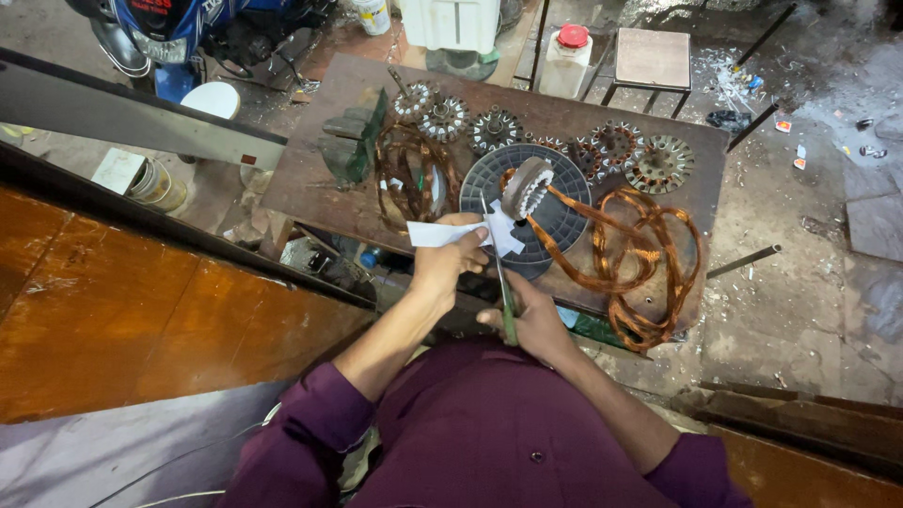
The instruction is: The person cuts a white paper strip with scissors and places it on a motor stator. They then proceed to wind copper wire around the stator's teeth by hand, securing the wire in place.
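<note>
My left hand (450, 256) pinches a white sheet of paper (442, 234) in front of me. My right hand (532, 320) grips green-handled scissors (501, 282); their blades point up into the paper's right part. Just beyond, on the brown worktable (310, 188), a round stator core (527, 188) with white slot liners rests on a dark grey ribbed disc (555, 221). A tangle of copper wire (640, 259) runs from the core to the right.
Several toothed stator cores (616, 143) line the table's far edge, with another copper coil (406, 174) and a green vise (353, 141) at left. Beyond stand a white jug with red cap (567, 61), a stool (652, 58) and a blue motorcycle (174, 33). A wooden bench (141, 310) lies at left.
</note>
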